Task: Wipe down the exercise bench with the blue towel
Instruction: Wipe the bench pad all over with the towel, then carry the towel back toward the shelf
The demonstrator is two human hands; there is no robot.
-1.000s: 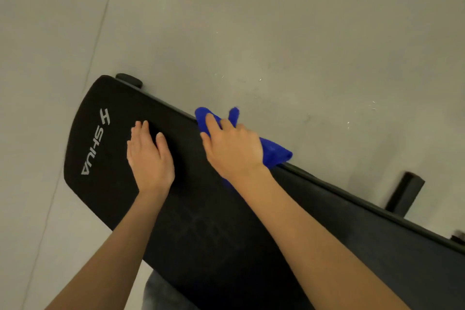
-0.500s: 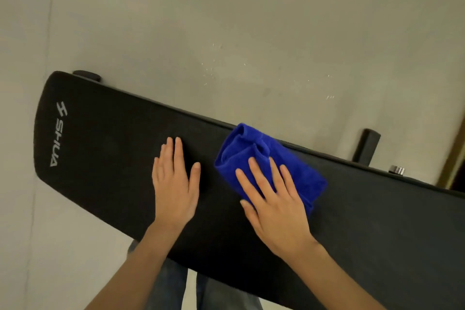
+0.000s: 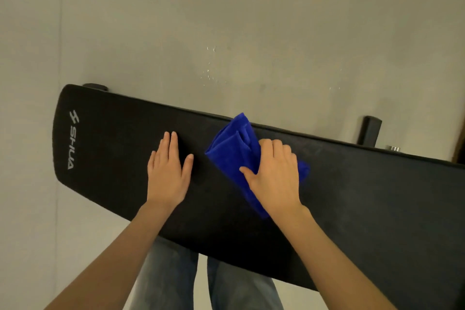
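The black padded exercise bench runs across the view from left to right, with a white SHUA logo near its left end. A folded blue towel lies on the pad near the far edge. My right hand lies on the towel with the fingers curled over its fold and the thumb spread on the cloth. My left hand rests flat on the bare pad just left of the towel, fingers straight.
Grey floor lies beyond the bench. A black frame post and a small metal knob show behind the far edge at the right. A black foot peeks out at the far left corner. My jeans-clad legs stand below the near edge.
My right hand and the towel have slid from near the bench's left end toward the middle, and its fingers now curl over the towel. The left hand followed to the right along the pad.
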